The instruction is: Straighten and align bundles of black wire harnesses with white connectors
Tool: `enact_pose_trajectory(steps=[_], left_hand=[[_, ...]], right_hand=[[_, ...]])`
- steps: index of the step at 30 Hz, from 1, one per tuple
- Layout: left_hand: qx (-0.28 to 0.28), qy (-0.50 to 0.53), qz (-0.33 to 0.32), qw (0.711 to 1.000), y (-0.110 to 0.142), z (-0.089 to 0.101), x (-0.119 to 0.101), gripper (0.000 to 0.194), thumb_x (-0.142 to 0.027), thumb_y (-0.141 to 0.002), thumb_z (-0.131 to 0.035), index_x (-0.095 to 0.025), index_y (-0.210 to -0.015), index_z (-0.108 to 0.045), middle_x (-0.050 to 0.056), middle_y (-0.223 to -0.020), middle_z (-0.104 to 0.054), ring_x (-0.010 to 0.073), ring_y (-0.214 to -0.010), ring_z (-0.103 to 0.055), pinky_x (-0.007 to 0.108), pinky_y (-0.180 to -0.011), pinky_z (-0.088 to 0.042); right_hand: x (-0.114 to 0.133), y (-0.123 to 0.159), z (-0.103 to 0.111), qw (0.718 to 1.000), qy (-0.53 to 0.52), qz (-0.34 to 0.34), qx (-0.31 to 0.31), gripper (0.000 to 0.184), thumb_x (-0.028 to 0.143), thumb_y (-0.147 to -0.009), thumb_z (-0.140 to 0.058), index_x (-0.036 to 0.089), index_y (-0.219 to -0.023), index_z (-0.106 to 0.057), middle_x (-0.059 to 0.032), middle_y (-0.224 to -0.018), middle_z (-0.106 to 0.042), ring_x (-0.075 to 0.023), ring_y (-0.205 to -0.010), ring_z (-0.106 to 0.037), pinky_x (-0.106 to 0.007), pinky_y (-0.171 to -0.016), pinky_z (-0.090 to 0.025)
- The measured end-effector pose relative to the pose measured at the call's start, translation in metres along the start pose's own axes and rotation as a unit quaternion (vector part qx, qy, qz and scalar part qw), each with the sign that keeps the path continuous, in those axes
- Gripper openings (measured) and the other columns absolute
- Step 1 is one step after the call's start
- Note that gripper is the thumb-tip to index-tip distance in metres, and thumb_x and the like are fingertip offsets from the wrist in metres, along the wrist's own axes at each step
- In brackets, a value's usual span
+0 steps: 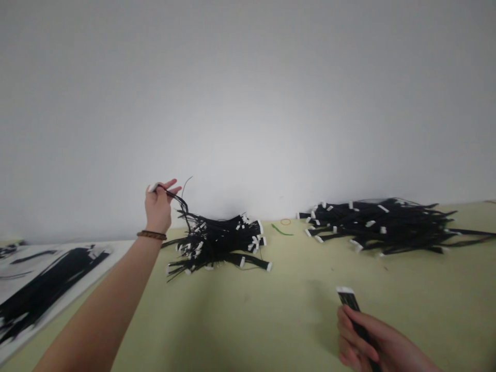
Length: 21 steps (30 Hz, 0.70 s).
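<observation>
Prob. pickup: white-plugged black wires pinched in L grip, white-tipped flat black cable clasped in R grip; I'd lift L clear.

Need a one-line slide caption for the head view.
Left hand holds thin black wires near a cable pile; right hand grips a white-ended black cable.

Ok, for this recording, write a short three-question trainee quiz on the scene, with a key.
1. Which hand has the bracelet at its wrist?
2. True or false: the right hand is empty.
3. The strip between the left pile and right pile is: a) blue, b) green, c) white?

Key:
1. The left hand.
2. False; it holds a black cable.
3. b.
</observation>
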State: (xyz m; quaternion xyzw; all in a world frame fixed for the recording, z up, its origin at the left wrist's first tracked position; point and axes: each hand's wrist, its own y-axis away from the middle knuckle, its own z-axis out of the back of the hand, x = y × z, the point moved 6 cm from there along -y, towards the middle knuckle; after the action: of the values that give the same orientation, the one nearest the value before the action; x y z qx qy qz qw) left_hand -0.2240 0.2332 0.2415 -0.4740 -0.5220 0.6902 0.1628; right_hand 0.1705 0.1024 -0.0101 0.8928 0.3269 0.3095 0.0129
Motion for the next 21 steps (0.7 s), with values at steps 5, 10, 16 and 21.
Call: enact_pose_trajectory(steps=[5,10,16,21], left_hand=[[-0.045,0.109,-0.052,0.992,-0.019,-0.001,-0.077,0.015,-0.031,-0.096,-0.024,-0.027,-0.094,-0.038,-0.008,-0.064,-0.047,0.0059,-0.049,-0.046,0.023,-0.06,-0.046],[0.129,0.073,0.055,0.987,-0.006,-0.03,-0.12,0.018,-0.025,-0.08,-0.063,-0.018,-0.076,-0.046,-0.008,-0.05,-0.041,0.0052,-0.039,-0.034,0.018,-0.036,-0.026],[0.249,0.025,0.17,0.953,0.041,-0.037,-0.137,0.024,-0.035,-0.092,-0.032,-0.021,-0.075,-0.042,-0.009,-0.053,-0.025,0.0049,-0.038,-0.02,0.016,-0.036,-0.02],[0.419,-0.115,0.289,0.853,0.135,-0.035,-0.099,0.025,-0.034,-0.087,-0.037,-0.015,-0.093,-0.053,-0.001,-0.062,-0.053,0.0112,-0.05,-0.049,0.023,-0.045,-0.042]], right_hand=[[-0.001,0.002,-0.004,1.0,0.002,-0.005,-0.012,0.026,0.034,-0.072,-0.072,0.015,-0.062,-0.056,0.0062,-0.045,-0.036,-0.0089,-0.048,-0.043,-0.026,-0.064,-0.042],[0.0,0.003,-0.006,1.0,0.017,0.002,-0.021,0.028,0.036,-0.07,-0.072,0.015,-0.06,-0.056,0.0055,-0.045,-0.037,-0.0094,-0.05,-0.044,-0.025,-0.064,-0.041],[0.0,0.003,-0.004,0.999,0.03,0.002,-0.03,0.029,0.035,-0.07,-0.072,0.015,-0.06,-0.054,0.0058,-0.046,-0.036,-0.0094,-0.05,-0.045,-0.024,-0.063,-0.04],[-0.001,0.006,-0.004,0.999,0.043,0.003,-0.032,0.028,0.035,-0.072,-0.07,0.016,-0.061,-0.054,0.0054,-0.046,-0.038,-0.0107,-0.053,-0.048,-0.024,-0.064,-0.039]])
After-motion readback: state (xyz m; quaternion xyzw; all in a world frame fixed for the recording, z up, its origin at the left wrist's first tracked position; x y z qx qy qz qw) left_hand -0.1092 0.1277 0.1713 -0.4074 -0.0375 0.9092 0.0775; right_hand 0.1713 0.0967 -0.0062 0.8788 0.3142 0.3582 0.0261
